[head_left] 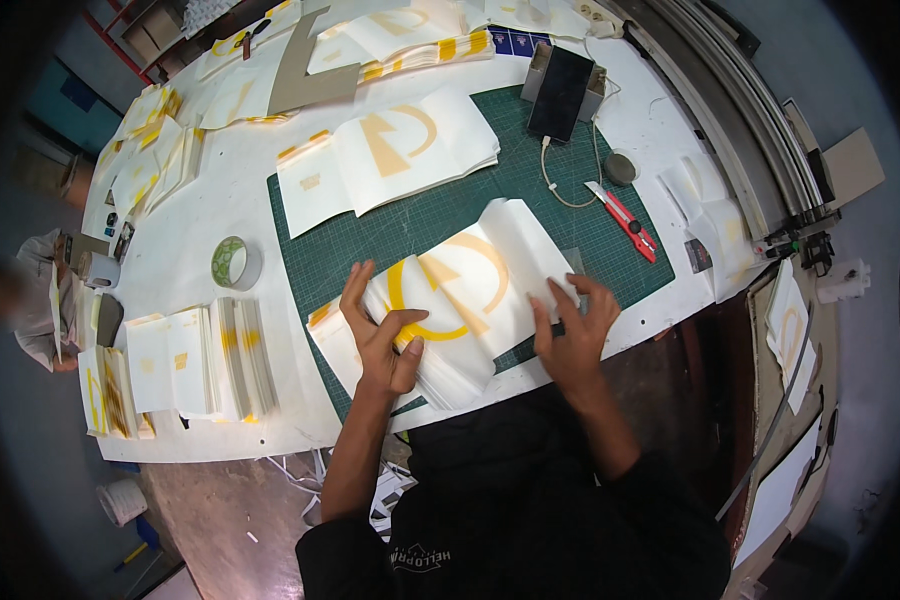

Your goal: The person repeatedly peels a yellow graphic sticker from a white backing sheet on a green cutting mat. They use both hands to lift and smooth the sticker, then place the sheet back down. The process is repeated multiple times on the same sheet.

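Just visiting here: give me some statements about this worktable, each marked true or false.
1. The slim red utility knife lies on the green gridded cutting mat. True.
2. The round green-and-white roll stands right of the mat. False: it stands left.
3. The left hand touches white paper sheets printed in yellow and orange. True.
4. The flat black rectangular device has no cable. False: a white cable plugs into it.
5. The left arm's cloth sleeve is yellow. False: it is black.

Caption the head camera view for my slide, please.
Left hand and right hand at yellow-printed white sheets over a green cutting mat, where a red utility knife also lies.
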Motion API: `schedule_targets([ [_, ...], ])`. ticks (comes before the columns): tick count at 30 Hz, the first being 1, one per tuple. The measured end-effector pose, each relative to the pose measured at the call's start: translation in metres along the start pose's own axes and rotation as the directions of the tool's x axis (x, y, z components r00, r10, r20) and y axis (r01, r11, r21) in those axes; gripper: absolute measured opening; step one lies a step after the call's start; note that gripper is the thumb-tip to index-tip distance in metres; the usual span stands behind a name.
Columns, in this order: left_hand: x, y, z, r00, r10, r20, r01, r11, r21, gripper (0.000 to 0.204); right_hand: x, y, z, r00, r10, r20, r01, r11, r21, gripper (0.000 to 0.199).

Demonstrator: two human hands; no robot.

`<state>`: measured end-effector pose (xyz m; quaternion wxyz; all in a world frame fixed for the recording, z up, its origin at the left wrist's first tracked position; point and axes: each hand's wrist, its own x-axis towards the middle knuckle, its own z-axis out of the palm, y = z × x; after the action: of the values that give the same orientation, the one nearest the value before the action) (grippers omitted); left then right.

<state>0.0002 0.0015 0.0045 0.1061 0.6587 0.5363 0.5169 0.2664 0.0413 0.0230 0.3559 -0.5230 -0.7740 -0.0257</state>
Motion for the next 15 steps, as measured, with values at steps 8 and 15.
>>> schedule_targets([
  [8,-0.002,-0.002,0.001,1.0,-0.021,0.022,0.02,0.998,0.052,0.021,-0.01,-0.015,0.024,0.982,0.073,0.175,-0.094,0.989,0.111,0.027],
  [15,-0.002,0.002,0.008,0.996,-0.084,-0.016,0.084,0.996,0.018,0.033,-0.008,-0.054,0.011,0.981,0.088,0.173,-0.176,0.78,0.601,0.037],
])
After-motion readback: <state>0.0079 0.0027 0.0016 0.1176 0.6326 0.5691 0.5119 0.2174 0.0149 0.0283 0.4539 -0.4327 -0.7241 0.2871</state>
